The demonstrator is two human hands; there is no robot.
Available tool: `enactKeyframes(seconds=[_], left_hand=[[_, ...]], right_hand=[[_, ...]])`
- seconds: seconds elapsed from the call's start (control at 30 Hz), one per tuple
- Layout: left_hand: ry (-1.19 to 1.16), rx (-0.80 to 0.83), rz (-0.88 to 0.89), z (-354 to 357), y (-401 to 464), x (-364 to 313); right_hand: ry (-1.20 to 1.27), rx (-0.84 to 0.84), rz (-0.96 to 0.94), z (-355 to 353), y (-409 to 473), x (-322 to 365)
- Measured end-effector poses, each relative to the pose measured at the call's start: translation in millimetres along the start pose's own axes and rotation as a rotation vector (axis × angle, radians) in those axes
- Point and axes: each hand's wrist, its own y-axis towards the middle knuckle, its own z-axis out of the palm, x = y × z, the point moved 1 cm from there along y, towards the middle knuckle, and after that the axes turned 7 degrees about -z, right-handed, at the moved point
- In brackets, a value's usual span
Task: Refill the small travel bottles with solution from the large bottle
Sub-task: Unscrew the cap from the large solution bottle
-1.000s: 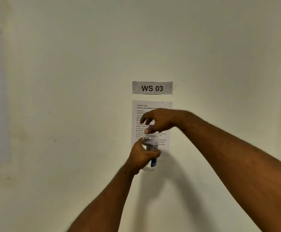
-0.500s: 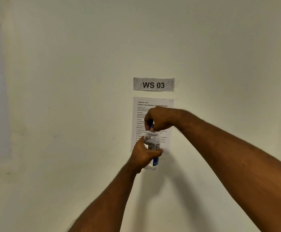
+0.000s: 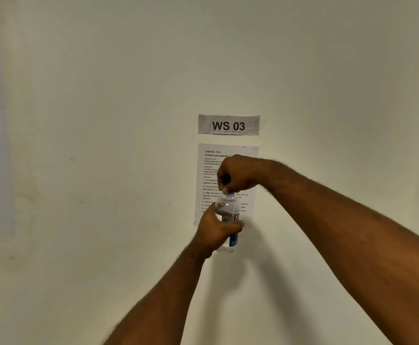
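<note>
Before you: one clear plastic bottle with a blue cap, two paper wall sheets — one grey "WS 03" sign, one white printed instruction sheet.

- Numbered workstation in a test or data-collection room, not a home.
- Bare off-white wall; taped "WS 03" sign at 12 o'clock.
- Printed task instruction sheet directly below it.
</note>
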Motion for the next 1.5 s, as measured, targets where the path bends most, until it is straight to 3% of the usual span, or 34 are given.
enactKeyframes(seconds=[0.13,0.33,0.47,0.67,0.87,1.13,1.33,1.5], left_hand=[[0.017,-0.014,-0.009,0,-3,4],[0.033,-0.021,-0.039,-1,-2,5],[0.055,-0.023,-0.038,-1,-2,4],[0.056,-0.023,-0.051,2,-5,9],[0.042,-0.01,-0.054,3,-6,5],[0.051,-0.021,-0.054,1,-8,10],[0.053,-0.029,-0.059,1,-6,13],[0.065,-0.025,-0.067,1,-6,16]], right_hand=[[0.051,0.01,0.015,5,4,-2],[0.007,-0.069,0.188,11,2,-5],[-0.059,-0.034,0.145,17,1,-1],[0.087,0.111,0.033,12,-3,1],[0.008,-0.061,0.19,12,0,-2],[0.117,0.104,0.022,9,-4,0],[0.058,-0.044,0.179,19,-1,-4],[0.114,0.015,0.094,23,0,-4]])
